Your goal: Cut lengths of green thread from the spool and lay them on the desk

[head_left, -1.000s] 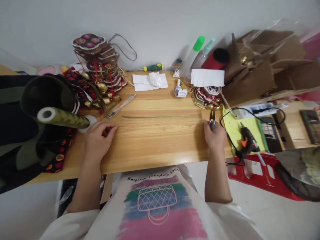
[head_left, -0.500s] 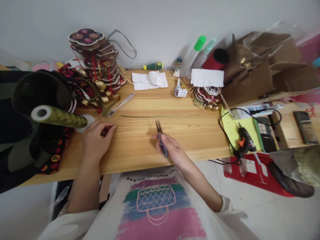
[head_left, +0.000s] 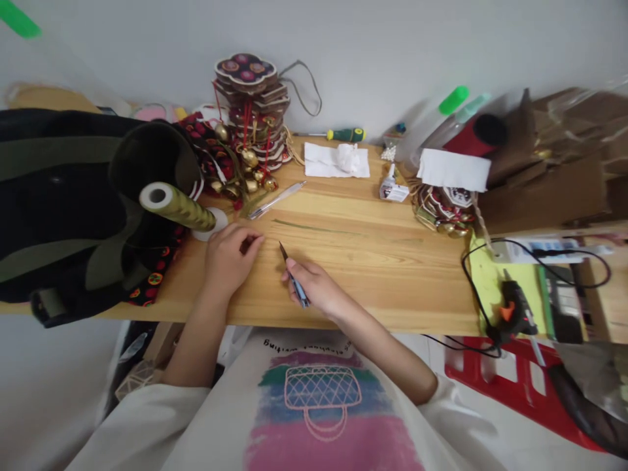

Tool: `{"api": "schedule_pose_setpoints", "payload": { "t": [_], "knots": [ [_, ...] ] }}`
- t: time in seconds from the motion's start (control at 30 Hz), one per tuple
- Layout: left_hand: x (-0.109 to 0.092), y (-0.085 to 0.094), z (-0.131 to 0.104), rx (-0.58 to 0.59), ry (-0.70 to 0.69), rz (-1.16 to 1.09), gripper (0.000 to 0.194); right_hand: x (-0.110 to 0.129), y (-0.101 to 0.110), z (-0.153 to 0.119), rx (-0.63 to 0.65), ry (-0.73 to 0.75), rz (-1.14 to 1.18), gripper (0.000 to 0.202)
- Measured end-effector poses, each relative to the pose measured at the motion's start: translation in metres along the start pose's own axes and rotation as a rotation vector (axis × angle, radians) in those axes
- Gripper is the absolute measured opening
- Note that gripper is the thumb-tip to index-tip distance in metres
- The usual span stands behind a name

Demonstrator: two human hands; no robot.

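Note:
My left hand (head_left: 230, 255) rests on the wooden table with thumb and forefinger pinched together. Whatever lies between those fingertips is too small to make out. In my right hand (head_left: 314, 284) is a pair of thread snips (head_left: 296, 285) with blue-grey handles, its dark blades together and pointing up and left toward my left fingertips. A thin green cord (head_left: 316, 227) lies across the table just beyond both hands. Beside my left wrist leans a spool of olive-green cord (head_left: 184, 210), its white flange near my knuckles.
A clear pen (head_left: 277, 200), white paper (head_left: 324, 160), a screwdriver (head_left: 346, 135) and a small glue bottle (head_left: 392, 186) lie toward the wall. Stacked ornaments with bells (head_left: 250, 104) stand behind the spool. A glue gun (head_left: 517, 307) with a black cable is at right, cardboard boxes (head_left: 549, 196) behind.
The view has swung left, so things sit further right. My right hand has come closer to my left, and the snips' blades have gone from apart to together.

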State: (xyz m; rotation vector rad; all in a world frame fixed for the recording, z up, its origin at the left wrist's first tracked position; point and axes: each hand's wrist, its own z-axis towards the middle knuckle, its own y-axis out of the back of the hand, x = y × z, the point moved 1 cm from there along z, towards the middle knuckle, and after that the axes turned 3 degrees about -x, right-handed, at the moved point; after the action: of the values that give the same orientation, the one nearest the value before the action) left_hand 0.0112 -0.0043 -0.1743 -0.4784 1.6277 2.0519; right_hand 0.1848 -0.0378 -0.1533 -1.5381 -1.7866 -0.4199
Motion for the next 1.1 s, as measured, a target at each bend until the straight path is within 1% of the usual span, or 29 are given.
{"api": "schedule_pose_setpoints", "payload": {
  "t": [0.07, 0.17, 0.37, 0.57, 0.7, 1.1],
  "knots": [
    [0.0, 0.0, 0.0, -0.006, -0.008, -0.011, 0.016, 0.004, -0.005, 0.003, -0.019, -0.011, 0.016, 0.035],
    [0.0, 0.0, 0.0, -0.001, -0.003, -0.023, 0.014, 0.007, -0.012, 0.006, -0.023, 0.013, 0.024, 0.036],
    [-0.001, 0.0, 0.0, 0.016, 0.016, -0.023, 0.017, 0.011, -0.019, 0.012, -0.039, 0.024, 0.029, 0.037],
    [-0.002, 0.0, 0.0, 0.03, 0.04, -0.008, 0.016, 0.01, -0.021, 0.016, -0.034, 0.057, 0.012, 0.037],
    [-0.002, 0.0, 0.0, 0.035, 0.035, -0.016, 0.015, 0.008, -0.021, 0.016, -0.053, 0.067, -0.021, 0.036],
    [-0.001, 0.0, 0.0, 0.031, 0.031, -0.013, 0.015, 0.007, -0.022, 0.015, -0.056, 0.046, -0.012, 0.035]
  ]
}}
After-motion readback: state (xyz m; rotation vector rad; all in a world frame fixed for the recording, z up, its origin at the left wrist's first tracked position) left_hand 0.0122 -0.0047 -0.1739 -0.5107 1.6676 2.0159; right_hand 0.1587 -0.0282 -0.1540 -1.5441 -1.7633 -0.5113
